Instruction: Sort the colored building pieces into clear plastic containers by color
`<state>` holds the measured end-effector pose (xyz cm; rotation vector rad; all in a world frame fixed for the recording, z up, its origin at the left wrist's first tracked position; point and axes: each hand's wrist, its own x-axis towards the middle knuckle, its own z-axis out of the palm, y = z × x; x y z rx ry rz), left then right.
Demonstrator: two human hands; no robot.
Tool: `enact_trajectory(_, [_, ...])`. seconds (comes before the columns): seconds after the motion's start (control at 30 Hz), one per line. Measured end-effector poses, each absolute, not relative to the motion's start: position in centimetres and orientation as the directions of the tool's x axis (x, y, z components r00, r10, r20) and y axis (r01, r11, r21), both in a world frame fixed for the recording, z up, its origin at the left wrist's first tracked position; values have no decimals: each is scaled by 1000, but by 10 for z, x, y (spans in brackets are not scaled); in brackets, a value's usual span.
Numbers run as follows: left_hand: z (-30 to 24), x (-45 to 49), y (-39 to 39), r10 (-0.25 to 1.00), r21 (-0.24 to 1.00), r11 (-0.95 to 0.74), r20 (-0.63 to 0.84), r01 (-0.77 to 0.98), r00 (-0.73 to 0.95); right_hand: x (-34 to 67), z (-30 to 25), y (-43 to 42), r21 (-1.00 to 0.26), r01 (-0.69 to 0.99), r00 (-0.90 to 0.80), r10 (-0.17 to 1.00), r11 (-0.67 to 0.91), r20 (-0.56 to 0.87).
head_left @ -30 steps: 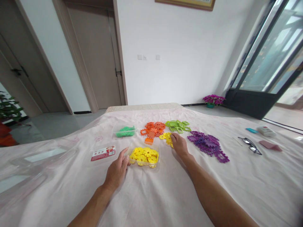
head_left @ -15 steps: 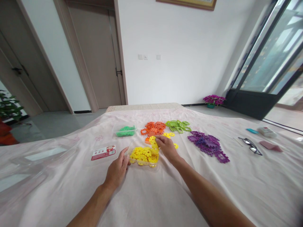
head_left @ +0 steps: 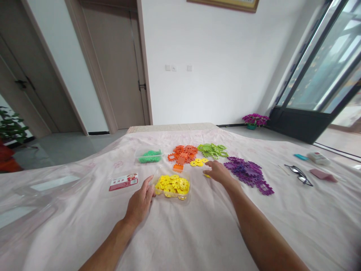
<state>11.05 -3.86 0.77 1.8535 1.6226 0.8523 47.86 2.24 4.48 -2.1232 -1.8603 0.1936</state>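
My left hand [head_left: 141,199] grips the left wall of a clear plastic box [head_left: 184,201], fingers wrapped over its side. Inside the box lie several yellow flower-shaped plastic pieces [head_left: 172,184]. Over to the right, my right hand [head_left: 218,172] hovers low at the cloth with fingers stretched out and apart. Under its fingertips a yellow piece [head_left: 207,175] partly shows; the hand hides the rest. A few more loose yellow pieces [head_left: 197,162] lie just left of those fingers.
Behind the box are piles of orange pieces [head_left: 184,153], light green pieces [head_left: 211,149] and purple pieces [head_left: 246,171]. A box of green pieces [head_left: 149,156] and a labelled lid [head_left: 124,181] lie left. Eyeglasses [head_left: 299,174] and clear plastic containers [head_left: 53,184] flank the bed-like, cloth-covered surface.
My right hand has let go of a yellow flower piece, which went into the box, and has moved right to the loose yellow pieces. The left hand has stayed on the box.
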Motion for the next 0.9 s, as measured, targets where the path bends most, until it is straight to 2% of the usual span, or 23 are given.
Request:
enact_trajectory(0.13, [8, 110, -40, 991, 745, -134, 112, 653, 75, 486, 45, 22, -212, 969, 131, 991, -126, 10])
enact_trajectory(0.33, [10, 110, -40, 993, 753, -121, 99, 646, 70, 487, 42, 24, -269, 956, 118, 993, -119, -22])
enact_trajectory(0.53, [9, 111, -40, 993, 750, -119, 98, 651, 69, 491, 33, 29, -418, 907, 108, 989, -59, 96])
enact_trajectory(0.7, [9, 110, -40, 991, 749, -131, 107, 650, 75, 494, 11, 37, -512, 856, 254, 922, -74, 293])
enact_trajectory(0.8, [10, 111, -41, 991, 744, -134, 110, 655, 77, 498, 0, 41, -567, 818, 326, 889, -94, 323])
enact_trajectory(0.9, [10, 111, -41, 991, 738, -134, 114, 662, 74, 501, -3, 46, -543, 831, 334, 888, -120, 316])
